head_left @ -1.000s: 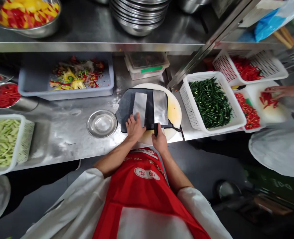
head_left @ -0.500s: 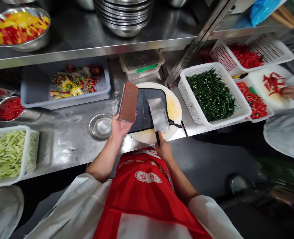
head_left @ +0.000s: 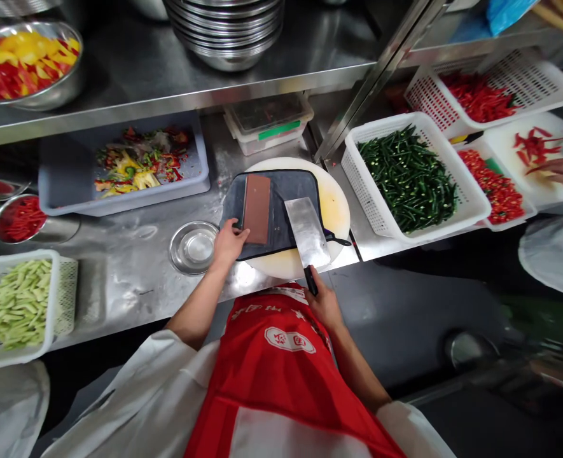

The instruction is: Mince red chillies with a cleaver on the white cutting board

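The brown block lies beyond the fingers of the right hand, which are clamped on the handle of a cleaver, and its left edge meets the fingers of the left hand; whether these grip, I cannot tell. Well left of the block stands a basket of pale green strips; to the block's right, a white basket of green chillies; beyond the block, leftward, a tray of vegetable scraps.

Head-worn view, facing forward-down, over counter
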Motion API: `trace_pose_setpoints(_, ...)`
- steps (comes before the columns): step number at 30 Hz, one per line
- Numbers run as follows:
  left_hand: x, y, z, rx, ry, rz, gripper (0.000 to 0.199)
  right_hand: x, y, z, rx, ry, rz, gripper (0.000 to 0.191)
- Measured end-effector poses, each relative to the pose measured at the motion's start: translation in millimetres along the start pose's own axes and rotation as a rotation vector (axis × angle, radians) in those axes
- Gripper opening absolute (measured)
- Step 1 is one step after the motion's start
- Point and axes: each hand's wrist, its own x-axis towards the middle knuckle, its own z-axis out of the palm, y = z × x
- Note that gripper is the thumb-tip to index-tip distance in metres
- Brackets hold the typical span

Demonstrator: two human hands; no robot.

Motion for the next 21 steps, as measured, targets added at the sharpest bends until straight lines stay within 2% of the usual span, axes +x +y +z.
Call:
trace_pose_setpoints(2, 4.5, 8.2, -0.9, 0.282, 0.064, 0.261, 0.056, 0.4, 0.0, 2.1, 0.024, 0.011, -0.007, 0.072)
trace_pose_setpoints(3, 8.3, 13.0, 1.9, 0.385, 0.044, 0.375, 0.058, 0.5, 0.4, 2.9, 0.03, 0.015, -0.009, 0.072)
trace_pose_setpoints(5, 20.0, 22.0, 11.0, 0.539, -0.067, 0.521, 0.063, 0.6, 1.6, 4.4, 0.033, 0.015, -0.014, 0.072)
trace_pose_setpoints(8, 46.7, 33.7, 23.8, 0.662, -0.173, 0.584, 0.067, 0.7, 3.3, 5.8, 0.029, 0.013, -0.024, 0.072)
trace_pose_setpoints(11, 72.8, 44.1, 30.4, 0.684, -0.193, 0.606, 0.071, 0.9, 3.3, 6.1, 0.02, 0.001, -0.02, 0.072)
trace_pose_setpoints(13, 80.7, 48.6, 32.9, 0.69, -0.189, 0.605, 0.073, 1.0, 3.1, 6.1, 0.014, -0.009, -0.015, 0.073)
trace_pose_setpoints(16, 71.2, 47.0, 34.0, 0.721, -0.178, 0.606, 0.073, 1.2, 3.7, 6.6, 0.019, -0.011, -0.025, 0.073)
trace_pose_setpoints(21, 20.0, 24.4, 24.7, 0.762, -0.202, 0.649, 0.069, 1.4, 5.4, 10.4, 0.042, 0.007, -0.039, 0.073)
